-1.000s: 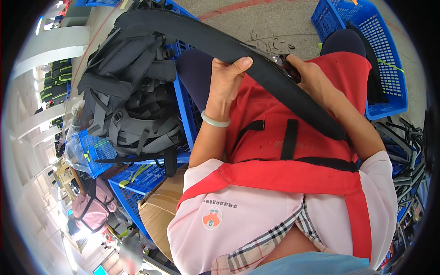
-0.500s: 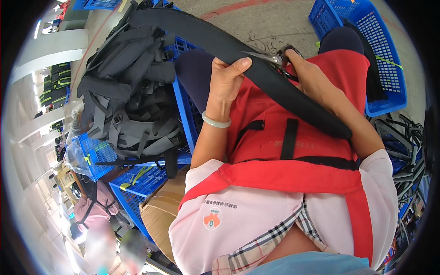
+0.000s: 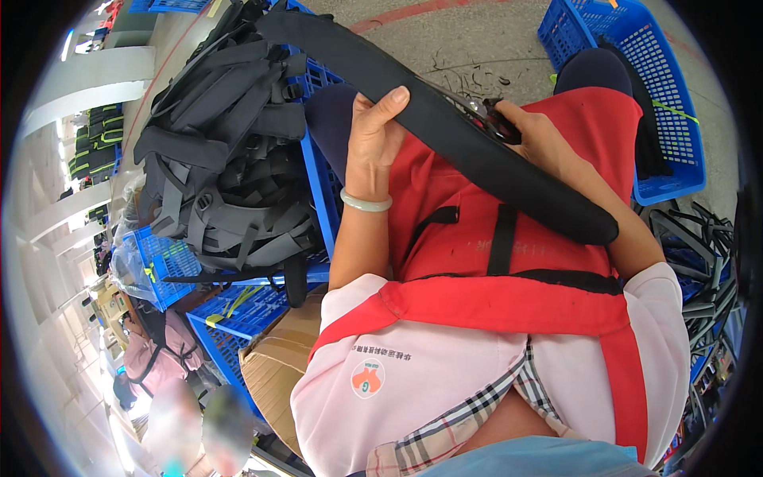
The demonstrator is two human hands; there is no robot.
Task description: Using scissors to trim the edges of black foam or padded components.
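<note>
A long, curved black padded strap (image 3: 477, 163) stretches across my lap, from the heap at upper left down to my right forearm. My left hand (image 3: 377, 131) grips it near the middle, thumb on top and fingers underneath. Beyond its far edge, my right hand (image 3: 540, 139) is closed round the dark handles of a pair of scissors (image 3: 501, 123). The scissor blades lie along the strap's far edge and are partly hidden by it. Beneath the strap is my red apron (image 3: 445, 254).
At left, a heap of black and grey padded straps (image 3: 230, 159) fills a blue crate (image 3: 322, 199). Another blue crate (image 3: 675, 119) holding black pieces stands at right, above a pile of grey strips (image 3: 695, 262). Dark scraps (image 3: 477, 75) litter the floor. A person in pink (image 3: 163, 358) is at lower left.
My left hand has shifted slightly left and up with the strap. The scissor blades, across the strap's top before, are now mostly behind its far edge.
</note>
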